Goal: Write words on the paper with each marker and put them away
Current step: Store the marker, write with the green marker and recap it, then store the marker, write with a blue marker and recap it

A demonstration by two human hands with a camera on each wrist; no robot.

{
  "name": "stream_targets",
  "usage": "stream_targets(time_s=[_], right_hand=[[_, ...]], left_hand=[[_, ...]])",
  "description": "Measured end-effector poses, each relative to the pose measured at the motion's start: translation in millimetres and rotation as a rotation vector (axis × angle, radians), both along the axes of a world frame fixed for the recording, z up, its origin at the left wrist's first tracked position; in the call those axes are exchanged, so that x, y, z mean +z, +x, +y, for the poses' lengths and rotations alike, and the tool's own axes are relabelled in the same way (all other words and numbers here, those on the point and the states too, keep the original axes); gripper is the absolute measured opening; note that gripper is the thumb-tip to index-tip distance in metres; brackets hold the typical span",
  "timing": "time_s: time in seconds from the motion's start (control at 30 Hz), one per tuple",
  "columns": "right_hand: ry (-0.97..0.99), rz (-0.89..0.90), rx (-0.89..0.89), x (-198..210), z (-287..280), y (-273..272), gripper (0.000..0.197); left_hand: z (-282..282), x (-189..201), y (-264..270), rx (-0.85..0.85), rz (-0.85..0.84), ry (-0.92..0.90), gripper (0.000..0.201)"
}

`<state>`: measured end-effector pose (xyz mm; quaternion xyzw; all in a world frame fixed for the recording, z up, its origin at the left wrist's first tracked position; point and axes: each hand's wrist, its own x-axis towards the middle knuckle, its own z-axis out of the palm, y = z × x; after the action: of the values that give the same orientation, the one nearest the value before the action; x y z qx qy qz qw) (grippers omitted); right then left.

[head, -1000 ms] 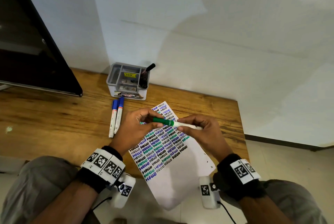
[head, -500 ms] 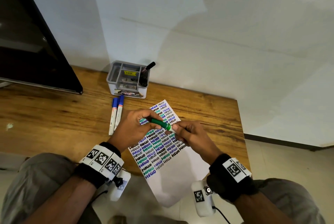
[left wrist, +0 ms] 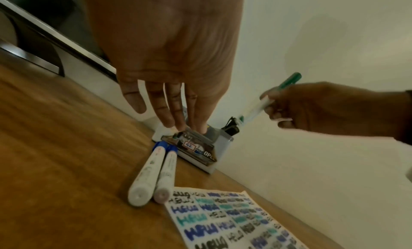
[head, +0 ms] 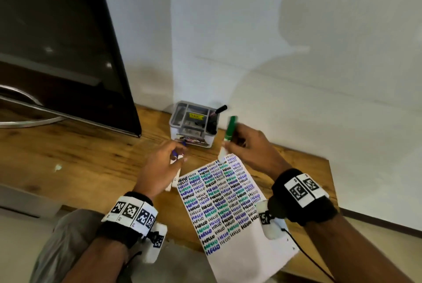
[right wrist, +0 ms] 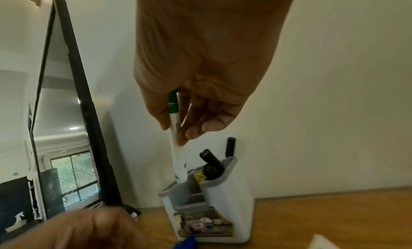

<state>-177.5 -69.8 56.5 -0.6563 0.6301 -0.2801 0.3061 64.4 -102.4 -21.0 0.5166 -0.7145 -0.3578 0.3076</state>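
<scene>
My right hand (head: 237,143) grips the capped green marker (head: 230,129) and holds it upright, cap up, just right of the grey organizer (head: 194,139). In the right wrist view the green marker's (right wrist: 175,129) white end hangs above an organizer (right wrist: 223,196) compartment. My left hand (head: 178,157) hovers with straight fingers over two blue-capped markers (left wrist: 153,173) that lie side by side on the desk. It holds nothing. The paper (head: 223,200), covered with rows of "HELLO", lies between my wrists.
Black markers (right wrist: 211,163) stand in the organizer's right compartment. A large dark monitor (head: 57,43) stands at the left on the wooden desk (head: 80,157). The white wall is close behind the organizer. The paper overhangs the desk's front edge.
Both hands held the green marker over the paper before. The left hand has let go and moved to the blue markers. The right hand has carried the green marker up to the organizer.
</scene>
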Motion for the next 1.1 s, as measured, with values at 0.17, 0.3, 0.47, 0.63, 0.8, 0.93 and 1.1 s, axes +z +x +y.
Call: stream_targets(time_s=[0.17,0.3,0.47,0.63,0.8,0.93,1.1], right_hand=[[-0.119,-0.131,-0.034,15.6,-52.2,34.9,0.011],[-0.110,-0.040,-0.032,5.7,-88.3,63.1,0.013],[-0.060,0.163,0.049,-14.0,-110.4,87.1,0.015],[-0.040,0.184,0.097,-21.4,-110.0,91.9,0.022],[-0.087,0.102,-0.007,-11.7,-93.0,71.8,0.032],[-0.073,0.057,-0.125,-20.1,-50.3,64.3,0.011],[0.262,0.173,-0.029,-72.3,-22.0,89.3,0.017]], left_hand=[[-6.9,-21.2,13.7,0.000,-0.324,-0.010,0.016],[-9.0,-25.3,17.6,0.038,-0.454,-0.021,0.017],[-11.6,-22.9,23.6,0.066,-0.489,-0.032,0.017],[-13.1,-20.4,24.0,0.071,-0.490,-0.015,0.016],[-12.8,-20.4,22.7,0.077,-0.482,-0.010,0.016],[-12.9,-20.7,21.0,0.083,-0.474,-0.020,0.016],[-10.7,-23.6,18.1,0.072,-0.529,-0.010,0.022]])
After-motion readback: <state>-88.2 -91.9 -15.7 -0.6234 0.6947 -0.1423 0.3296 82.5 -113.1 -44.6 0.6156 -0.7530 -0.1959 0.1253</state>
